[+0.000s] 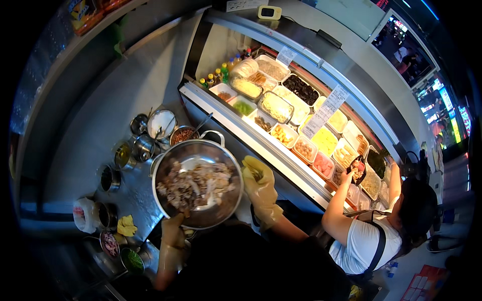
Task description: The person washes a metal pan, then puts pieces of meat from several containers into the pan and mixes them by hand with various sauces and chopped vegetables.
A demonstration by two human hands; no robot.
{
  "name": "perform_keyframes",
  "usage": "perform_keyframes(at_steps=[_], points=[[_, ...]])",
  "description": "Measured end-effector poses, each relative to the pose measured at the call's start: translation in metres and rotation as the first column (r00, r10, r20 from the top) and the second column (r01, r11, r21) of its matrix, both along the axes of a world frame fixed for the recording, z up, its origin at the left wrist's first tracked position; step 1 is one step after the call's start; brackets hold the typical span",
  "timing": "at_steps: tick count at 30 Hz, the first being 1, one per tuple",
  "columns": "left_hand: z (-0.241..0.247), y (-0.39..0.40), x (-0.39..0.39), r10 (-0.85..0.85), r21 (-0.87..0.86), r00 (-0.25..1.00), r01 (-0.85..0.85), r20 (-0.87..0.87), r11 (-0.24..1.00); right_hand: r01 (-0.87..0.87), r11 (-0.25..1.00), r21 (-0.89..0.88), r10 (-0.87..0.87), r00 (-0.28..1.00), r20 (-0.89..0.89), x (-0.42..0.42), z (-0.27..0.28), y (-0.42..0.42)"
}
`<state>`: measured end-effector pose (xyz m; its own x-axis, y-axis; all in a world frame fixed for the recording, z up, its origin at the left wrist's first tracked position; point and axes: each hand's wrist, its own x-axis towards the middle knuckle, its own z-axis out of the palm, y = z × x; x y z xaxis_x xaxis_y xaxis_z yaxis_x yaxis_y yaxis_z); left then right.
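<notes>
A wide steel pot (222, 210) with two loop handles is in front of me, holding pale and brown shredded pieces (196, 180) that look like meat. My left hand (173, 233), in a translucent yellowish glove, grips the pot's near rim at the lower left. Gloved in yellow too, my right hand (260, 184) is beside the pot's right rim with its fingers curled. I see nothing in that hand, and whether it touches the rim is unclear.
Small steel containers line the metal counter (145, 203) on the left, among them a bowl of white powder (162, 123) and peanuts (183, 135). A lit display case (241, 128) holds food trays. At right a co-worker (361, 233) holds a black bowl of food (357, 169).
</notes>
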<state>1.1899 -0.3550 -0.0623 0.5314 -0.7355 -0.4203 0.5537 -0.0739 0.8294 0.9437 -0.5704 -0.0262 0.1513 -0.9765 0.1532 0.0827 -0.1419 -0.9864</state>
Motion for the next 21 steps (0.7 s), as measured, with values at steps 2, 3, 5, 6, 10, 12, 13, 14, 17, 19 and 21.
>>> perform_keyframes(at_steps=[2,3,5,6,10,12,13,14,17,19,21], points=[[-0.016,-0.040,0.011,-0.090,-0.076,0.996,0.091,0.015,0.993,0.038,0.997,-0.066,-0.041,0.997,-0.058,0.004,0.010,0.004],[-0.019,-0.057,0.011,-0.154,-0.071,0.988,0.152,-0.025,0.986,0.068,0.994,-0.085,-0.076,0.993,-0.095,0.002,0.013,0.010],[-0.018,-0.083,0.011,-0.304,-0.014,0.953,0.304,0.005,0.953,0.104,0.992,-0.079,-0.117,0.974,-0.192,0.004,0.015,0.021],[-0.014,-0.094,0.011,-0.394,0.049,0.916,0.392,0.067,0.919,0.113,0.991,-0.078,-0.126,0.972,-0.199,0.006,0.019,0.029],[-0.048,-0.140,0.022,-0.557,0.043,0.831,0.556,-0.003,0.830,0.171,0.985,0.020,-0.164,0.966,-0.202,0.028,0.064,0.064],[-0.054,-0.156,0.018,-0.604,0.022,0.796,0.605,-0.043,0.796,0.143,0.990,0.011,-0.135,0.953,-0.272,0.022,0.055,0.069],[-0.056,-0.162,0.017,-0.619,0.015,0.782,0.621,-0.069,0.783,0.133,0.991,-0.015,-0.131,0.943,-0.306,0.022,0.056,0.070],[-0.057,-0.167,0.020,-0.638,0.048,0.767,0.641,-0.067,0.766,0.119,0.992,-0.040,-0.125,0.932,-0.340,0.025,0.059,0.072],[-0.052,-0.181,0.025,-0.699,-0.042,0.714,0.698,-0.032,0.715,0.092,0.996,0.001,-0.083,0.897,-0.433,0.036,0.091,0.082],[-0.047,-0.186,0.021,-0.705,-0.043,0.709,0.703,-0.017,0.709,0.141,0.990,0.021,-0.115,0.877,-0.466,0.036,0.088,0.088],[-0.036,-0.194,0.017,-0.703,-0.058,0.710,0.701,-0.040,0.711,0.266,0.964,-0.011,-0.245,0.867,-0.434,0.039,0.081,0.095]])
